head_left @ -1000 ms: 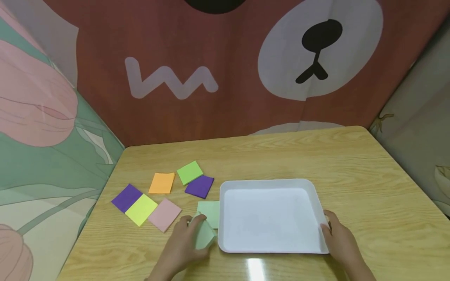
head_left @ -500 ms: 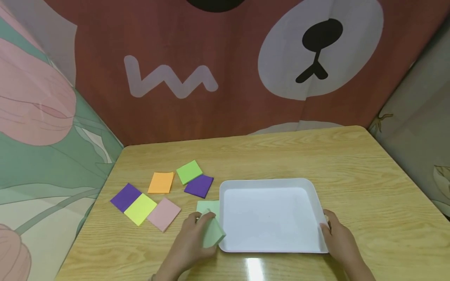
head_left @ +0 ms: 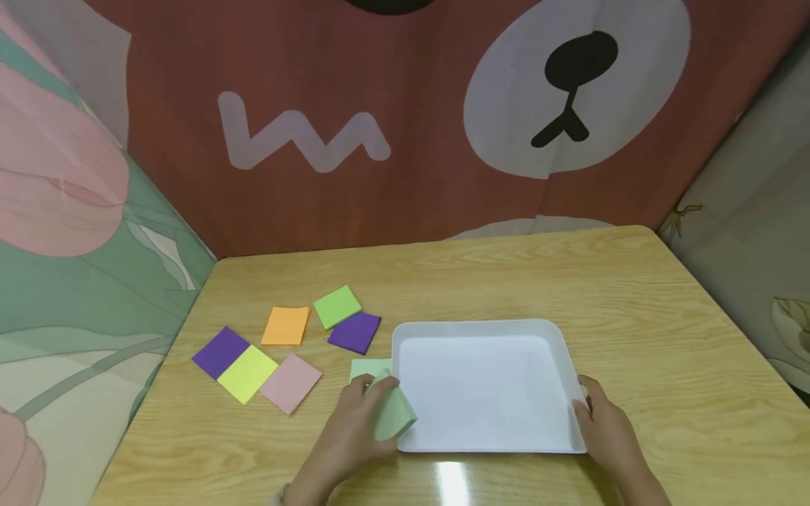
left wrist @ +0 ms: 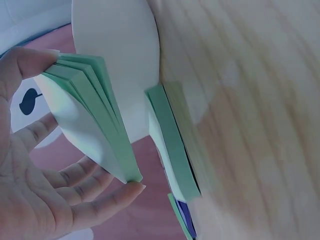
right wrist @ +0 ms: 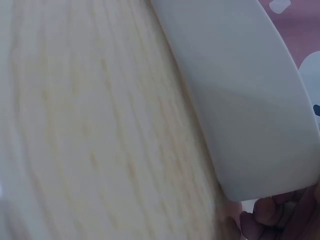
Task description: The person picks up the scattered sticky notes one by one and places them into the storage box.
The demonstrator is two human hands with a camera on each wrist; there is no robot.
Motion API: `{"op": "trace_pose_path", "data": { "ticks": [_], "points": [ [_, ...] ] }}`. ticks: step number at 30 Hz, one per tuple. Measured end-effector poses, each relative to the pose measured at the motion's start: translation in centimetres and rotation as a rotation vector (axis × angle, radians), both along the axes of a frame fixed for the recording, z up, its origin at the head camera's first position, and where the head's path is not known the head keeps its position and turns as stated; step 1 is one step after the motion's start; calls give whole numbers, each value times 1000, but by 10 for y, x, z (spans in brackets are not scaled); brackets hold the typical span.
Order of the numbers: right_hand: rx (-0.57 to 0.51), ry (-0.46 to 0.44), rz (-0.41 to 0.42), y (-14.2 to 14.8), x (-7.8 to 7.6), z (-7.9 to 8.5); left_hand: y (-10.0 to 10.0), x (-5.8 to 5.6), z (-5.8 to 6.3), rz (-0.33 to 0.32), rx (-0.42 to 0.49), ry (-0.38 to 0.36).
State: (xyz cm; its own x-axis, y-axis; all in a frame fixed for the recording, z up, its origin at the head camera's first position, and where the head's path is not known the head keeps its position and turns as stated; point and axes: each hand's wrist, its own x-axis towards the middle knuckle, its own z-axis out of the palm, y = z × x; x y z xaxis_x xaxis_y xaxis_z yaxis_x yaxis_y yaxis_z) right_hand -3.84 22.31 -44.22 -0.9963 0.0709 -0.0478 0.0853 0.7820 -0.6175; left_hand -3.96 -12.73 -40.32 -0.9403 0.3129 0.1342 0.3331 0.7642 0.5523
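My left hand [head_left: 361,422] grips a pale green sticky-note pad [head_left: 394,413] at the left rim of a white tray [head_left: 487,400]. In the left wrist view the pad [left wrist: 95,107] is tilted off the table, held between thumb and fingers, its sheets parted into a few layers. A second pale green pad [left wrist: 172,145] lies flat on the table against the tray's left side, partly hidden by my hand in the head view. My right hand [head_left: 610,432] holds the tray's right rim; only some of its fingers [right wrist: 265,212] show in the right wrist view, beside a tray corner.
Left of the tray lie more sticky-note pads: lime green [head_left: 337,307], purple [head_left: 355,332], orange [head_left: 287,326], pink [head_left: 291,384], yellow [head_left: 247,374] and another purple pad [head_left: 221,352]. A printed bear curtain [head_left: 405,197] stands along the back edge of the wooden table [head_left: 683,365].
My left hand has moved right with the pale green pad, from beside the tray to over its left rim. My right hand stays on the tray.
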Motion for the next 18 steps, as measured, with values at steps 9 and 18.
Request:
{"op": "trace_pose_path", "data": {
  "ticks": [9,18],
  "points": [
    [-8,-26,-6,1,0,1,8,-6,-1,-57,-27,46],
    [-3,-26,-12,-1,1,2,13,-8,7,-73,-30,30]
  ]
}}
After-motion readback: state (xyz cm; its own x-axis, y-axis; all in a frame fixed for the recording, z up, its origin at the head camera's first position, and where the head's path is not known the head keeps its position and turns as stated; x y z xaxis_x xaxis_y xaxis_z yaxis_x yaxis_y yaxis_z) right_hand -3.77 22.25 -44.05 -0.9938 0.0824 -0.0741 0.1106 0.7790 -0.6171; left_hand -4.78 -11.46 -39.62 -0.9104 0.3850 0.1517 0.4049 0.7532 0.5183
